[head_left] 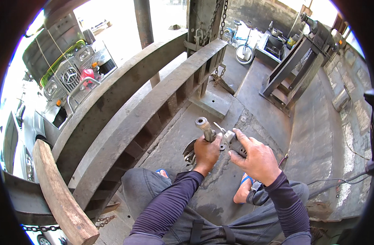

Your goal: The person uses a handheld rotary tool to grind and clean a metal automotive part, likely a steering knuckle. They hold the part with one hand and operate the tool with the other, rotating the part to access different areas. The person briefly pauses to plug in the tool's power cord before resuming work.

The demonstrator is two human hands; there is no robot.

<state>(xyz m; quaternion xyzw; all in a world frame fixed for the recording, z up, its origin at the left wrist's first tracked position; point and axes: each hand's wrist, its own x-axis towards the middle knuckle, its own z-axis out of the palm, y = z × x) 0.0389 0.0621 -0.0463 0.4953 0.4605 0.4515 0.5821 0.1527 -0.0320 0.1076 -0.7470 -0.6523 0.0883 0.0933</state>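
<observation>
Low in the frame, blue sandals (245, 179) planted on the concrete floor (170, 151). Just above, at centre: left hand (206, 152) wrapped tight around a metal shaft assembly (205, 127), right hand (255, 157) gripping its bracket end. Assembly held aloft, seemingly mid-job. Beyond, steel beams (154, 98); truck (68, 73) upper left.

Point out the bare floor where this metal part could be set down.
Bare concrete lies ahead of the left hand and right hand, between the steel beam and the press frame. A smaller patch sits between the knees. It is crowded at the metal part and by the chain.
</observation>
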